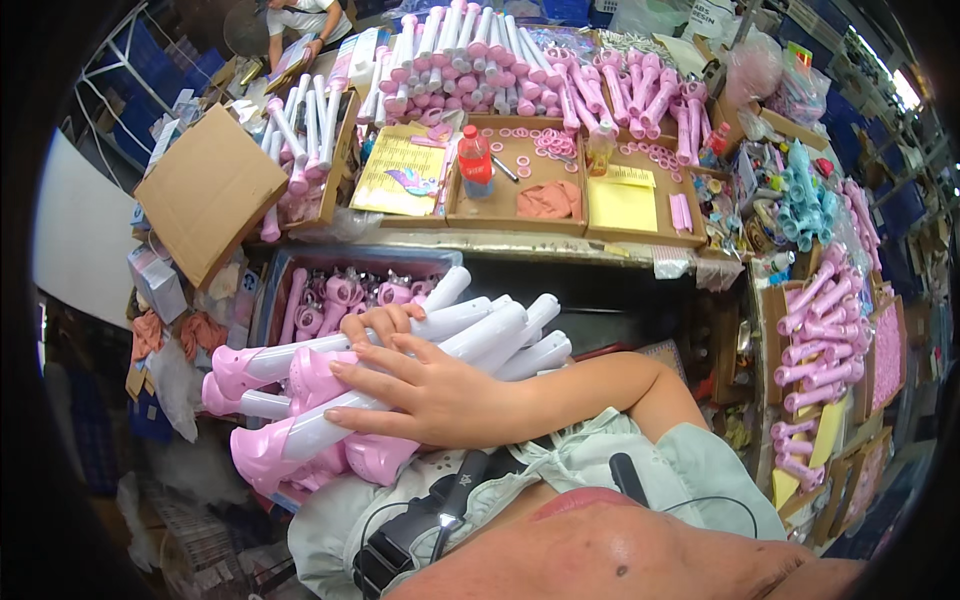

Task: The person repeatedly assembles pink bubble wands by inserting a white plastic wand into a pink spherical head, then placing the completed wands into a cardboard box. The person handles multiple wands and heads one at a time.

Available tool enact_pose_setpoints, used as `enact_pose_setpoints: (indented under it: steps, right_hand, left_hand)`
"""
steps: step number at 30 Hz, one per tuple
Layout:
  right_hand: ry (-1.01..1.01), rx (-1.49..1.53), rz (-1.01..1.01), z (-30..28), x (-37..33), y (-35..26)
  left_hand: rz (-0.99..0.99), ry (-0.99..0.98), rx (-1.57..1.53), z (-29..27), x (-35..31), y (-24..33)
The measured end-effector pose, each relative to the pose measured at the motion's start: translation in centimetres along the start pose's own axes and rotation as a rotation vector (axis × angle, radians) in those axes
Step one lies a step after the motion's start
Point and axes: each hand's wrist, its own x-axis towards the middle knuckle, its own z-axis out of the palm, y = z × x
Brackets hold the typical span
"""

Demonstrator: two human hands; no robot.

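A bundle of several white plastic tubes with pink flared ends (480, 340) lies slantwise in front of my chest, pink ends to the lower left. My right hand (430, 390) lies across the near tubes, its fingers bent over them and holding them against me. Just beyond it, the fingers of my left hand (382, 322) curl over the farther tubes. The tubes and my right hand hide the rest of that hand and its arm. Beneath the bundle stands a blue-grey bin (262, 285) with pink plastic parts (335, 300) inside.
Across the bench, a big pile of pink and white tubes (455, 60) rises behind cardboard trays (490, 215) holding pink rings, yellow paper and a red-capped bottle (475, 160). A cardboard sheet (210, 190) leans at left. Pink parts (825, 320) line the right side. Another person (305, 25) sits far back.
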Motion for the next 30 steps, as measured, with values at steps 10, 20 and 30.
enact_pose_setpoints:
  steps: [10,20,30]
  right_hand:
    - [0.032,-0.069,0.252,-8.1,-3.2,15.4]
    - [0.004,-0.228,0.800,-15.5,-9.7,25.2]
    - [0.175,-0.329,1.171,-14.5,-13.2,34.6]
  left_hand:
    - [-0.199,0.079,-0.124,-7.0,7.9,-17.4]
    - [-0.561,0.261,-0.500,-9.5,11.2,-34.4]
    - [-1.097,0.923,-0.605,-17.3,6.0,-39.9]
